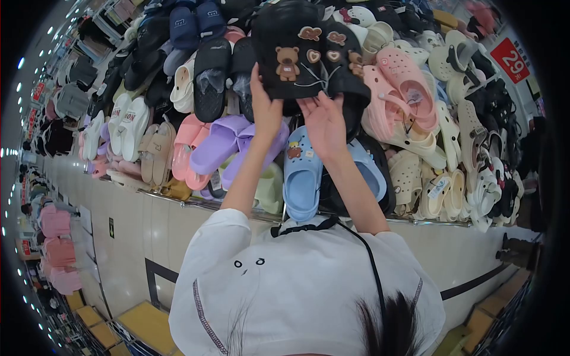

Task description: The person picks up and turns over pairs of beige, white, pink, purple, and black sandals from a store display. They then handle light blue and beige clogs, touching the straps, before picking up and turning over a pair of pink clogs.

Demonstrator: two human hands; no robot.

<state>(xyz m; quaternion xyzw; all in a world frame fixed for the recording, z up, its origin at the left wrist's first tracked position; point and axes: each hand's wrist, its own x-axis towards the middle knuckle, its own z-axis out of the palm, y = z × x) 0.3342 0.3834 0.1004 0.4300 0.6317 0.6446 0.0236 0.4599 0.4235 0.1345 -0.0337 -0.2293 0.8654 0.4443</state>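
A pair of black clogs [300, 68] with brown bear and heart charms is held up over the shoe display, with a thin pale string looped at their edge. My left hand [266, 110] grips the left side of the pair, its thumb up along the black surface. My right hand [324, 123] holds the lower edge, palm partly facing me; its fingertips are partly hidden there. Just below it sits a light blue clog [301, 178] with charms. Purple slippers [219, 142] lie by my left forearm, and black slides [212, 77] stand left of my left hand.
Pink clogs [409, 89] and cream clogs [436, 193] are piled on the right. White slippers [130, 127] and beige slippers [157, 153] line the left. A metal rail [178, 197] edges the display in front of me. A red price sign [509, 60] stands at the upper right.
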